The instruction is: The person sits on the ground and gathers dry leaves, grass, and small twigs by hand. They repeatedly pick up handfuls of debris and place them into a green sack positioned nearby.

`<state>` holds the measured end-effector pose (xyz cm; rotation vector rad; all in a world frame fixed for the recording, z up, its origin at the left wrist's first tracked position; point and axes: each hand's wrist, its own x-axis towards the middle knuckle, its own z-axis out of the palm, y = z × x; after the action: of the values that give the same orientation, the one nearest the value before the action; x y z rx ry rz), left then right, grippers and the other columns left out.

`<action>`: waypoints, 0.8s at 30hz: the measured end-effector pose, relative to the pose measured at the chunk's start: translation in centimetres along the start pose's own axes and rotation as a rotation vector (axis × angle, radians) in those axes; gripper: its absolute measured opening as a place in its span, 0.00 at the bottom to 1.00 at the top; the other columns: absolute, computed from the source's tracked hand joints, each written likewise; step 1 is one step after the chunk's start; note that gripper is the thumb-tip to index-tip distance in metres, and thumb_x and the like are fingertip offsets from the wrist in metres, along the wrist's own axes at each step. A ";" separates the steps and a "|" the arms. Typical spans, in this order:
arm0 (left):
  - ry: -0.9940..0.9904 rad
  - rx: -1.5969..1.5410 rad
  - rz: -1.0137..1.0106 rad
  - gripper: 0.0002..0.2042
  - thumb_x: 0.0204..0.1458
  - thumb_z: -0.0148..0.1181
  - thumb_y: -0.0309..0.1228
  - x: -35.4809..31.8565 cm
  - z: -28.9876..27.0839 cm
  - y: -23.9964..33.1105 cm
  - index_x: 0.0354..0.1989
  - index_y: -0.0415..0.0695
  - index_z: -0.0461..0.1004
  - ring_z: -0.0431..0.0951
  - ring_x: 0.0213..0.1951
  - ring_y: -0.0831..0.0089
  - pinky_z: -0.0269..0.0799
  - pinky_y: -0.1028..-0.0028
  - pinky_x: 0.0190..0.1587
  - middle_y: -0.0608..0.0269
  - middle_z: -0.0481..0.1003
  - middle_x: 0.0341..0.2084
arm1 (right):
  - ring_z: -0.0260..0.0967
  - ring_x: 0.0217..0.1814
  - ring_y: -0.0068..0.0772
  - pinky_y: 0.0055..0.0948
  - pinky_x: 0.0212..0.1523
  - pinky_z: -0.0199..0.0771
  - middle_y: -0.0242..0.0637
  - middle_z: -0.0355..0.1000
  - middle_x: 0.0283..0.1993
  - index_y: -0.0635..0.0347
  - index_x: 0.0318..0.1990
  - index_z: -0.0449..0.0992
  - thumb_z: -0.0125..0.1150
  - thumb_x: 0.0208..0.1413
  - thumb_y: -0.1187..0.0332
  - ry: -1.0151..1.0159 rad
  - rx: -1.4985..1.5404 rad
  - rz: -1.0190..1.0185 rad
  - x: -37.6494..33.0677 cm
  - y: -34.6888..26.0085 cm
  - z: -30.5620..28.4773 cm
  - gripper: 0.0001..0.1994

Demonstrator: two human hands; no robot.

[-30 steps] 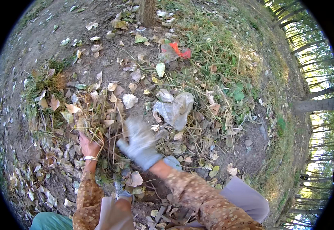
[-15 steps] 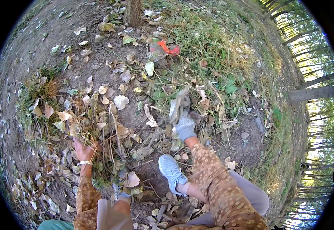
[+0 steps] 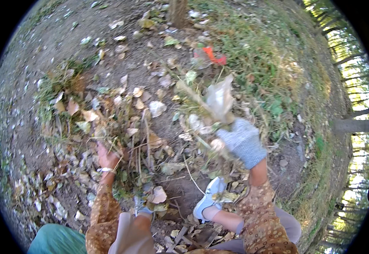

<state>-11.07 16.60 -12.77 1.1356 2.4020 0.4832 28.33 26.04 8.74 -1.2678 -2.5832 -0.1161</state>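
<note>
Grey knit covers the right hand, which is raised off the ground and closed tight around a bundle of dry stalks and leaves; a pale, crumpled leaf sticks up from the top of the clutch. The bundle hangs in the air above the bare dirt, between the grass patch on the right and the leaf pile on the left. The left hand is bare, with a bracelet at the wrist, and is pressed down into that leaf pile. Its fingers are buried among the leaves and twigs, so I cannot tell how far they are curled or what they grip. A light blue shoe rests on the dirt below the raised hand. A red scrap lies farther off, near a tree trunk.
</note>
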 end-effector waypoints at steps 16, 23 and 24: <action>0.029 0.175 0.084 0.59 0.29 0.73 0.53 0.8 1.1 -2.4 0.65 0.31 0.45 0.59 0.62 0.51 0.57 0.65 0.62 0.42 0.55 0.62 | 0.59 0.62 0.52 0.48 0.59 0.57 0.55 0.62 0.59 0.68 0.60 0.61 0.55 0.52 0.46 -0.134 0.080 1.014 -6.0 -6.0 21.7 0.37; 0.064 0.066 0.129 0.59 0.24 0.77 0.48 0.8 1.5 -2.9 0.62 0.25 0.49 0.59 0.61 0.48 0.55 0.64 0.63 0.36 0.59 0.59 | 0.45 0.70 0.52 0.52 0.66 0.44 0.54 0.47 0.69 0.68 0.66 0.47 0.51 0.55 0.48 -0.191 0.332 0.812 -5.9 -11.7 20.5 0.40; 0.045 0.039 0.126 0.59 0.24 0.77 0.49 0.6 1.1 -1.8 0.62 0.25 0.49 0.59 0.61 0.48 0.55 0.64 0.63 0.36 0.59 0.59 | 0.52 0.63 0.55 0.50 0.62 0.51 0.57 0.53 0.62 0.69 0.61 0.53 0.52 0.56 0.50 -0.121 0.370 0.817 -5.7 -12.4 21.4 0.35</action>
<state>-11.96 16.12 -14.64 1.3119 2.3975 0.5098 17.67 17.98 -12.83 -2.0656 -1.8364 0.5714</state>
